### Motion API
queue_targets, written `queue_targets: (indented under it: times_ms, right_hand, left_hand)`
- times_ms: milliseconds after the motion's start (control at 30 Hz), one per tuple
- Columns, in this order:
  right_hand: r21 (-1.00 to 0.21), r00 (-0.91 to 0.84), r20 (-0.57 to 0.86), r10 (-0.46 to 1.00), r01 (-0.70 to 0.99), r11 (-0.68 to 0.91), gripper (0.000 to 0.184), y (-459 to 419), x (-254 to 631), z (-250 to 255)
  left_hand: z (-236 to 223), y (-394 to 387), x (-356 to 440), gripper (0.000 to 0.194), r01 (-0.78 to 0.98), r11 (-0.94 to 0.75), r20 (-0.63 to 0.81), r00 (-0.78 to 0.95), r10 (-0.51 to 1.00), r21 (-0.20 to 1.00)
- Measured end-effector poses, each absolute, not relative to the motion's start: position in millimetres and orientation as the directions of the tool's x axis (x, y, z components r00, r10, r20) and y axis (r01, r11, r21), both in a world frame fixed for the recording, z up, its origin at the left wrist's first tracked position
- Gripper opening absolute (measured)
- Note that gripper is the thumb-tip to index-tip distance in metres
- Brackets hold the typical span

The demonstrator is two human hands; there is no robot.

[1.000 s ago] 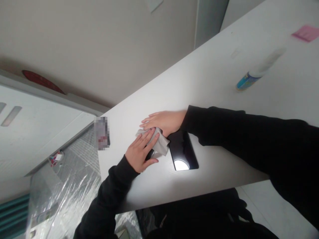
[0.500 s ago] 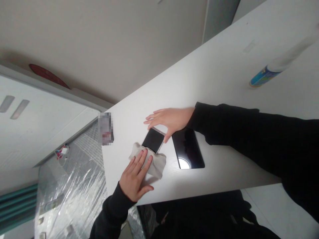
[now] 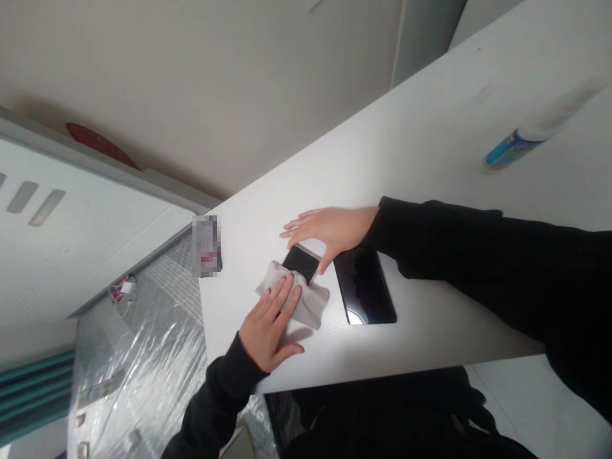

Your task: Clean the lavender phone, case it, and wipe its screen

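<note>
A small black phone (image 3: 301, 262) lies on the white table (image 3: 421, 146). My left hand (image 3: 270, 325) rests flat on a grey cloth (image 3: 308, 299), fingers stretched out, pressing the cloth over the phone's near end. My right hand (image 3: 329, 231) lies over the phone's far end with fingers spread, steadying it. A larger black phone or tablet (image 3: 364, 285) lies just to the right, reflecting a ceiling light.
A spray bottle with a blue label (image 3: 521, 140) stands at the far right of the table. A blurred small object (image 3: 206, 245) sits at the table's left corner. Plastic-wrapped items (image 3: 129, 357) lie on the floor to the left, below the table edge.
My left hand slid the cloth toward me off the phone, then back over its near end. My right hand stayed on the phone's far end.
</note>
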State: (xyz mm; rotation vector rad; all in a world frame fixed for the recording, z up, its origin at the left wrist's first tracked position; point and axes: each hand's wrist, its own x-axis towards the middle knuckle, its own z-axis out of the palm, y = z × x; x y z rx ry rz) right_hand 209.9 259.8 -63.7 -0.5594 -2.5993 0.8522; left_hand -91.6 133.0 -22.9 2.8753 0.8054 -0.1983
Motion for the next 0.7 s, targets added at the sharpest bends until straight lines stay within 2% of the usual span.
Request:
queue_targets:
  times_ms: [100,233,367,433,600,700]
  right_hand:
    - [-0.624,-0.861,0.194,0.471,0.262,0.736,0.077,258.7,210.2,-62.1]
    - [-0.640,-0.861,0.175,0.477,0.268,0.720,0.075,258.4,211.0,-58.4]
    - [-0.660,-0.857,0.166,0.488,0.271,0.701,0.074,259.2,211.0,-55.5]
    - [-0.658,-0.858,0.167,0.485,0.269,0.703,0.078,259.9,210.9,-55.9]
    - [-0.651,-0.857,0.184,0.482,0.261,0.713,0.080,261.0,210.1,-59.0]
    - [-0.647,-0.855,0.177,0.487,0.272,0.712,0.082,260.4,209.4,-58.5]
  left_hand:
    - [-19.0,106.1,-114.0,0.102,0.549,-0.832,-0.193,0.827,0.528,0.076]
    - [-15.0,111.1,-113.2,0.101,0.508,-0.861,-0.162,0.853,0.496,0.039]
    - [-8.9,138.3,-87.0,0.096,0.518,-0.848,-0.121,0.840,0.530,-0.116]
    - [-10.0,153.7,-72.0,0.098,0.508,-0.851,-0.114,0.845,0.523,-0.136]
    - [-24.6,197.5,-44.1,0.097,0.364,-0.930,-0.101,0.928,0.358,0.056]
    - [-26.7,206.7,-44.0,0.096,0.366,-0.919,-0.142,0.927,0.346,0.150]
